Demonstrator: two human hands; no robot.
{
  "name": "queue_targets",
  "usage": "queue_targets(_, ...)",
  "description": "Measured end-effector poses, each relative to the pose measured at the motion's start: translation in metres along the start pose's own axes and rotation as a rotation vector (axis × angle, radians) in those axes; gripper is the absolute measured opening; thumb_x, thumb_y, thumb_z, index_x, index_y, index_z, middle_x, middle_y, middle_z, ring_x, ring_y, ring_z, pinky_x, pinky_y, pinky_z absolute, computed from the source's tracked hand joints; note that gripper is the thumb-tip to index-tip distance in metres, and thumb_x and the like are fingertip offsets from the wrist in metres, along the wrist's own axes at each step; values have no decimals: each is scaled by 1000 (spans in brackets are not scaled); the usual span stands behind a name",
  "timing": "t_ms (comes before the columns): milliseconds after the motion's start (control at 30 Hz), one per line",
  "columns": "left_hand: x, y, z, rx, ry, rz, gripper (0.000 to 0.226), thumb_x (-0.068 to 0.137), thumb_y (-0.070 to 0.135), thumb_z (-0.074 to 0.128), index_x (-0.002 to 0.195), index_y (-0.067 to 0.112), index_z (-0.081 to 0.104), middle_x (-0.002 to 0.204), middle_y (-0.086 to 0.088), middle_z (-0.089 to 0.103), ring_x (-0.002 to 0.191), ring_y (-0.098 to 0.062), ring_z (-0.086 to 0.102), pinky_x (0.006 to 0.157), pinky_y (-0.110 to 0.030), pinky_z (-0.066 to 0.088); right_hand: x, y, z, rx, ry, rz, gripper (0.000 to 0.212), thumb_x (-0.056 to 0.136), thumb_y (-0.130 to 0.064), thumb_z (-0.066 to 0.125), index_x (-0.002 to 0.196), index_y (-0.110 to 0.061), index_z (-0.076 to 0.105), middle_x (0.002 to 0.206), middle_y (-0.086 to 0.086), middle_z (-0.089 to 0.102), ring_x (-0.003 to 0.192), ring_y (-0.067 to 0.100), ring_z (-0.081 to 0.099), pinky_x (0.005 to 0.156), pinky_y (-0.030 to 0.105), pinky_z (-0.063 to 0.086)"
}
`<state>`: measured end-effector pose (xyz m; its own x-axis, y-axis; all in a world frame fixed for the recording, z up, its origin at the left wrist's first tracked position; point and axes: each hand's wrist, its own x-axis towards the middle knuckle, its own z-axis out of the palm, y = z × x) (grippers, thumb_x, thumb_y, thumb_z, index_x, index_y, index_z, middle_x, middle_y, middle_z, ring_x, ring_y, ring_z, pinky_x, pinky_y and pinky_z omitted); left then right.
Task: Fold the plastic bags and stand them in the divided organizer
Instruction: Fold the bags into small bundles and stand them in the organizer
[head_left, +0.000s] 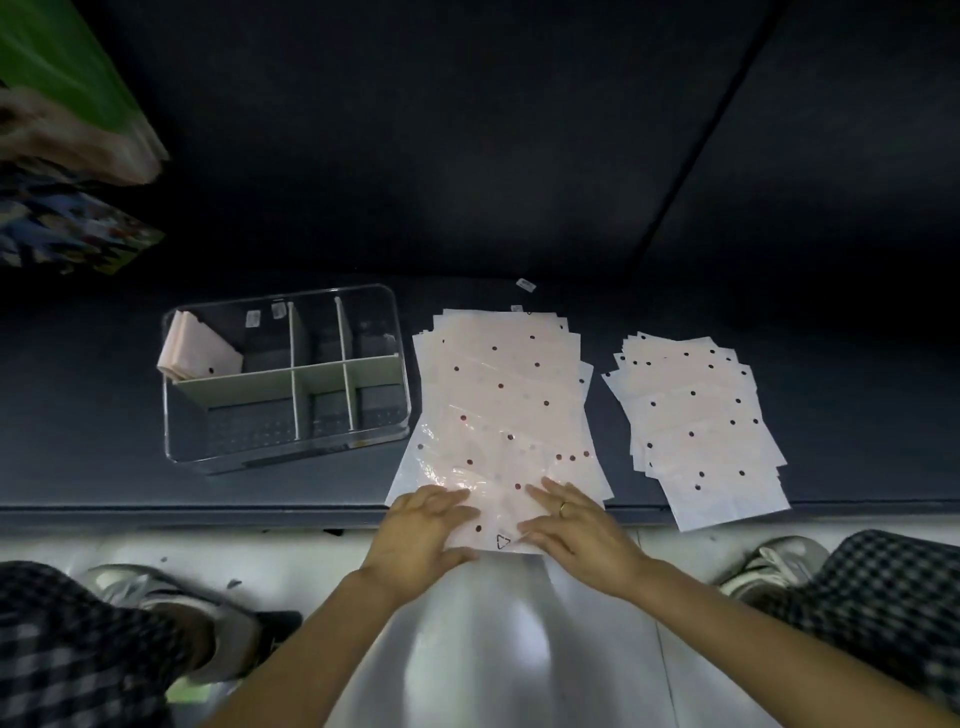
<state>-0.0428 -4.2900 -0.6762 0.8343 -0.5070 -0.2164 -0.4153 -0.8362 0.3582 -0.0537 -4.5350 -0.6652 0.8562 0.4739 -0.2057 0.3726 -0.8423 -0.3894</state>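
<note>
A tall stack of pale pink plastic bags (501, 395) with dark dots lies on the dark surface, its near end hanging over the front edge. My left hand (423, 535) and my right hand (574, 525) rest flat on the near end of the top bag, fingers straight, a ring on the right one. A smaller stack of the same bags (696, 415) lies to the right. The clear divided organizer (283, 457) stands to the left, with folded pink bags (195, 351) leaning in its far-left compartment.
The dark surface's front edge (208, 512) runs across the view just below the organizer. Beyond it are a pale floor, my knees in checked trousers and my shoes. Green and patterned bags (67, 130) sit at the far left.
</note>
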Motion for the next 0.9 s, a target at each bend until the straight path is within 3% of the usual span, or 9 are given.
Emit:
queue_targets(67,1,7,-4,-28,11,26,55,88,60,47,138,37,41,149,17,33,136,-7,25,110,-24,14,0,8,-2,100,-60,8,30,99,-32,44,120,-25,64,145,-7,40,141,7,21,114,19,13)
queue_targets(100,2,11,-8,-65,50,42,55,88,60,48,136,35,45,144,15,40,133,-9,31,108,-22,15,0,10,-7,186,-81,42,27,100,-28,44,114,-21,66,134,-7,52,132,1,33,110,20,22)
queue_targets(133,2,16,-13,-116,123,57,54,87,60,49,132,32,51,137,13,49,128,-11,40,104,-20,18,0,11,-15,297,-85,89,23,99,-23,43,102,-18,65,111,-9,64,111,-4,48,99,25,35)
queue_targets(200,4,25,-26,-208,329,73,52,86,60,47,120,24,63,119,9,62,114,-15,54,97,-18,24,5,16,-34,509,-31,173,26,99,-20,41,74,-19,45,69,-13,44,66,-3,39,69,26,37)
queue_targets(400,25,42,-58,-267,745,43,43,92,45,46,125,19,53,132,-3,53,125,-18,43,108,-34,28,33,50,-83,856,232,402,40,101,-25,39,93,13,47,84,16,47,83,20,46,80,42,45)
queue_targets(533,31,40,-50,-135,616,111,46,94,43,44,129,15,53,141,-3,47,136,-20,35,113,-41,23,66,68,-91,831,349,544,30,100,-19,40,79,0,50,81,11,48,78,23,46,82,47,51)
queue_targets(667,37,34,-32,33,340,125,56,94,49,39,138,15,48,150,-3,36,141,-23,27,115,-38,15,101,85,-90,652,384,623,33,99,-17,39,69,-8,50,73,4,50,75,20,46,72,31,40)
queue_targets(800,48,27,-15,154,219,102,71,87,52,53,141,9,41,149,-8,35,138,-27,32,113,-36,9,125,100,-79,551,360,705,32,99,-18,38,92,4,61,91,15,59,85,25,52,79,33,45)
queue_targets(900,56,23,-6,206,133,21,79,85,58,54,142,6,37,150,-10,32,138,-26,30,117,-41,9,134,106,-74,534,331,726,30,100,-18,38,89,-1,60,91,14,58,87,26,53,76,30,43)
